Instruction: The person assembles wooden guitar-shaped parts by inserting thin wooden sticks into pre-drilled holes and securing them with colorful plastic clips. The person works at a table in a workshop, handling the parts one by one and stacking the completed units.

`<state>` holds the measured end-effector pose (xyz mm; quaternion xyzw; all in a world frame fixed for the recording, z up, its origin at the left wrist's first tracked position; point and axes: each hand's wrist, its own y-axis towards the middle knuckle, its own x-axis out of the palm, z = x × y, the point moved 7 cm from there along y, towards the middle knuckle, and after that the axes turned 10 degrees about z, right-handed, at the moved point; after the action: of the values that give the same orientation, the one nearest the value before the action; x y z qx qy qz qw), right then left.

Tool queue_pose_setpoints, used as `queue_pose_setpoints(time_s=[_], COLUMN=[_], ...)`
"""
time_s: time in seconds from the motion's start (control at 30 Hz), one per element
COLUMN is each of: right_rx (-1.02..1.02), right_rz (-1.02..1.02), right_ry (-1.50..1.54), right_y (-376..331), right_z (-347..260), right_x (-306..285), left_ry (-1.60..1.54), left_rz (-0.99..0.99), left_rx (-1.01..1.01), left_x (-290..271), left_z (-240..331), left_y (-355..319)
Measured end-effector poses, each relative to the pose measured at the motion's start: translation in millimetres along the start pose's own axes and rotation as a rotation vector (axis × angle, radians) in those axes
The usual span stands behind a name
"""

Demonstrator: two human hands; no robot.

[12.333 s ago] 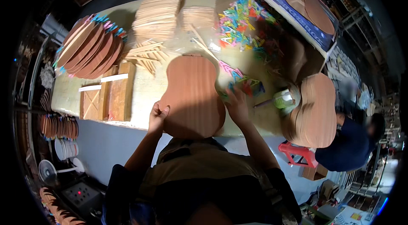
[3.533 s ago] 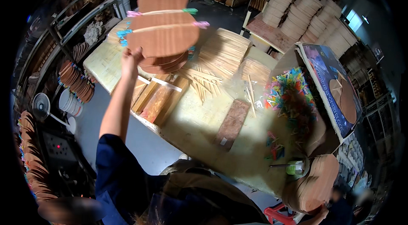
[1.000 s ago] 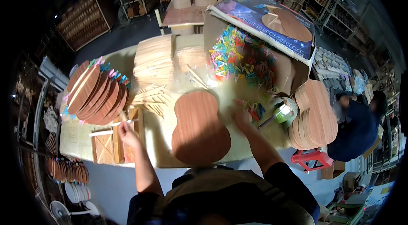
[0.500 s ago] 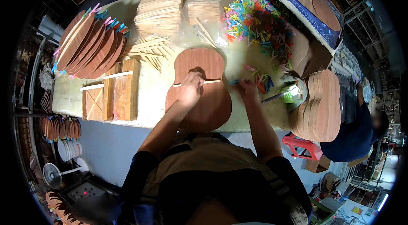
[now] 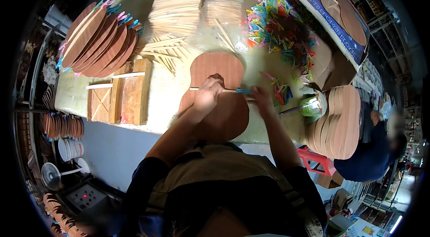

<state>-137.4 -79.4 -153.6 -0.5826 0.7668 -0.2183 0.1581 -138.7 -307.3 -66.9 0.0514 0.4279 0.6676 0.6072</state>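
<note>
A thin brown wooden plate (image 5: 219,118), shaped like a small guitar body, lies in front of me on the table with its narrower end away from me. Across its waist runs a pale wooden strip (image 5: 229,90). My left hand (image 5: 209,93) is closed over the strip near the middle of the plate, fingertips pressed together on it; the dark patch by them partly shows a round sound hole or shadow, I cannot tell which. At the plate's right edge, my right hand (image 5: 260,99) pinches a blue clothespin (image 5: 243,90), which sits over the strip's right end.
Stacked pale strips (image 5: 177,8) and loose strips (image 5: 166,53) lie beyond the plate. Clamped wooden plates (image 5: 101,42) stand at the far left, above a wooden jig (image 5: 143,91). Rightward are colourful clothespins (image 5: 280,22), a glue pot with brush (image 5: 311,106), stacked body-shaped plates (image 5: 345,116) and a co-worker (image 5: 367,156).
My right hand has moved left, bringing the blue clothespin from beside the plate onto the strip's right end. My left hand stays on the strip. The whole view has shifted slightly.
</note>
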Motion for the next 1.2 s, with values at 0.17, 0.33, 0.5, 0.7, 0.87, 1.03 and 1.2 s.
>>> queue_pose_setpoints(time_s=[0.17,0.33,0.5,0.7,0.87,1.03,1.2], right_rx=[-1.065,-1.129,-1.447,-1.331,-0.841,-0.906,-1.029], right_rz=[0.571,0.099,-0.325,0.032,0.142,0.116,0.121], right_ry=[-1.377,-1.03,-0.866,-0.786,-1.02,-0.959,-0.981], right_y=[40,31,-36,-21,-8,11,-3], right_z=[-62,-114,-135,-143,-110,-93,-106], right_x=[-30,27,127,138,144,148,146], left_ry=[-0.023,-0.029,-0.011,-0.025,-0.022,-0.031,0.029], left_rz=[-0.014,-0.02,0.016,0.032,0.018,0.062,0.08], left_rx=[-0.011,-0.045,0.001,0.022,0.009,0.006,0.107], left_x=[0,0,-5,-10,-6,-13,-17], left_z=[2,-3,1,6,0,5,5], left_y=[3,0,1,2,-3,1,-4])
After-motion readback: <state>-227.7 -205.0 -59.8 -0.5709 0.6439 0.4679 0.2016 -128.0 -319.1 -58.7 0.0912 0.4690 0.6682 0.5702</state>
